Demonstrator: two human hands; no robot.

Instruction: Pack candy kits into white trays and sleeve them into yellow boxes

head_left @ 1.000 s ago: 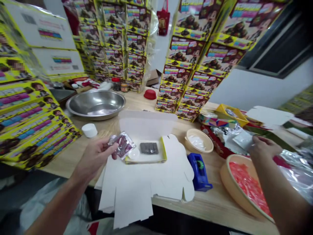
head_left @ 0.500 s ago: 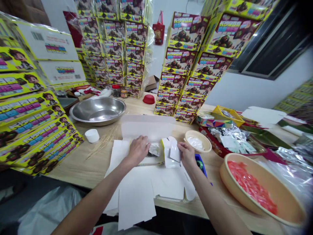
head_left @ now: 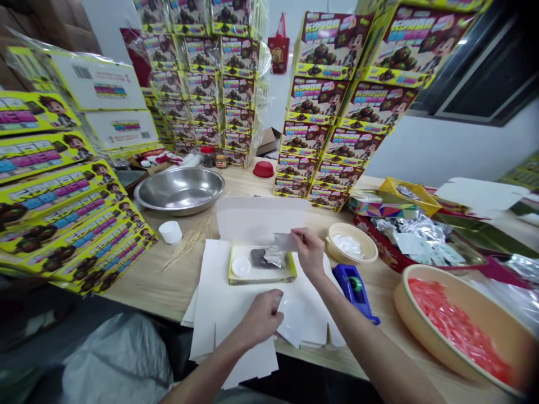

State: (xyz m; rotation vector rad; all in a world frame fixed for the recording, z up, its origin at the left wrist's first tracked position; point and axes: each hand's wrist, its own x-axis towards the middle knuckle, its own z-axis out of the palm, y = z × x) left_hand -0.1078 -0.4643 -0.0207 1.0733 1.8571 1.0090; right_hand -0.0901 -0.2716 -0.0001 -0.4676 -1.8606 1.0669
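An open box [head_left: 293,275] with yellow edges lies on white card sheets [head_left: 210,280], its white lid raised behind. In it sit a round white cup [head_left: 241,267], a dark packet [head_left: 258,258] and a silvery packet [head_left: 275,257]. My right hand [head_left: 310,251] pinches a flat grey-white piece [head_left: 285,242] over the box's back right part. In front of the box, my left hand [head_left: 263,316] is closed at the edge of a clear plastic piece [head_left: 292,317].
A steel basin [head_left: 181,191], white cup [head_left: 170,232] and thin sticks [head_left: 189,240] stand left. Rightward are a blue tape dispenser [head_left: 356,292], small bowl [head_left: 352,243] and large basin of red packets [head_left: 457,331]. Box stacks [head_left: 314,101] rise behind.
My left hand has left the box and come down in front of it. My right hand has moved up, with the flat piece now over the box. The box's inside is now uncovered.
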